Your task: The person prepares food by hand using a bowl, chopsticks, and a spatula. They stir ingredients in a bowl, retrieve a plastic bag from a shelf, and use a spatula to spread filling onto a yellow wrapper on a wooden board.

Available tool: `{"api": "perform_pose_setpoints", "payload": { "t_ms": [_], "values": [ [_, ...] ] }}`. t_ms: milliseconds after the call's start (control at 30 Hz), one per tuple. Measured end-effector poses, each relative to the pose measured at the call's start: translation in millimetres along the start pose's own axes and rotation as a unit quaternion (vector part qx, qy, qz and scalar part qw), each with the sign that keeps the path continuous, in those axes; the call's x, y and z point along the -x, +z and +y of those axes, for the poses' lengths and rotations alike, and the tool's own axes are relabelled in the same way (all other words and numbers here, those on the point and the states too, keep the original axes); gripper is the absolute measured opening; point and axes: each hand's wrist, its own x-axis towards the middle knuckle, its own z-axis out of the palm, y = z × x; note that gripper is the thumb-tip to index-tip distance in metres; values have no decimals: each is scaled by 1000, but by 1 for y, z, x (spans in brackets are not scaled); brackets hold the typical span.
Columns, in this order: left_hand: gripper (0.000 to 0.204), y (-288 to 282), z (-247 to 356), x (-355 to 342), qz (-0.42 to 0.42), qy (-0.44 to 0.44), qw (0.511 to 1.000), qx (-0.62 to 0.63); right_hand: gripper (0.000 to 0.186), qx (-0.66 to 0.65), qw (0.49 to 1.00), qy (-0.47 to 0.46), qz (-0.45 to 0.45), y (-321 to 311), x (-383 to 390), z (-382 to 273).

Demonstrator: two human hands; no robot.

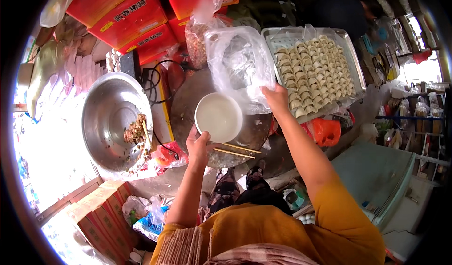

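Observation:
My left hand (197, 147) grips the near left rim of a round white bowl (219, 116), which has what looks like cloudy liquid in it. The fingers of my right hand (277, 99) are closed on the edge of a crumpled clear plastic bag (240, 60), just beyond the bowl. Both are over a round, dark, worn board (186, 95). A pair of wooden chopsticks (238, 148) lies on the board's near side, right of my left hand. Far right stands a metal tray (356, 60) holding rows of folded dumplings (320, 69).
On the left, a wide steel basin (101, 119) holds a clump of meat filling (135, 129). Red boxes (141, 25) are stacked at the far side, near a bag of nuts or beans (197, 41). A pale green lidded chest (372, 175) stands right; cartons (101, 213) sit lower left.

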Motion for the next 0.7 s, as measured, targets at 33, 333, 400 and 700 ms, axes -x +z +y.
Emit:
{"api": "perform_pose_setpoints", "payload": {
  "t_ms": [33, 333, 400, 700],
  "values": [
    [49, 2, 0, 1, 2, 4, 1000, 6, 26, 3, 1000, -5, -5, -4, 8, -18],
    [47, 15, -22, -10, -34, 54, 988, 142, 23, 378, 777, -493, -100, 0, 99, -98],
    [48, 6, -40, -23, -42, 114, 969, 217, 13, 400, 779, -453, -167, 3, 111, -104],
    [62, -19, -80, -53, -193, 122, 928, 294, 15, 441, 708, -511, -210, 2, 137, -111]
  ]
}}
